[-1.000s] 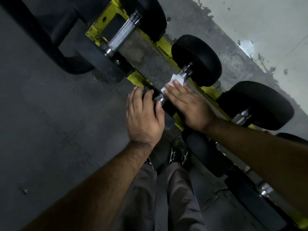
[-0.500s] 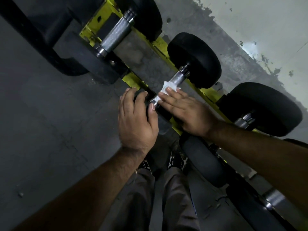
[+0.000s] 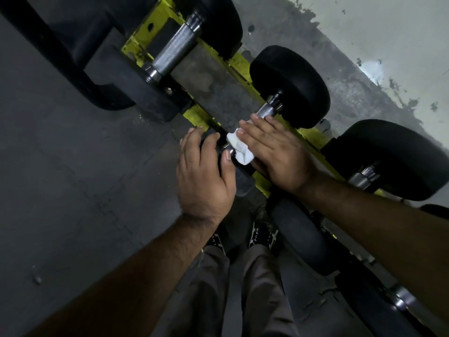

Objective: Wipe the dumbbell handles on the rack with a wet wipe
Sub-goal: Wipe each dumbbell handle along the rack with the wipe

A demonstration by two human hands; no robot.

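White crumpled wet wipe (image 3: 239,148) — half hidden under our flat right hand (image 3: 274,152) on knurled steel handle (image 3: 266,111) | left hand (image 3: 202,176) grips black dumbbell head (image 3: 243,183) | wipe slid nearer us.

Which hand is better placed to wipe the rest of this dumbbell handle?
The right hand: it presses the wet wipe on the handle. The left hand grips the near dumbbell head.
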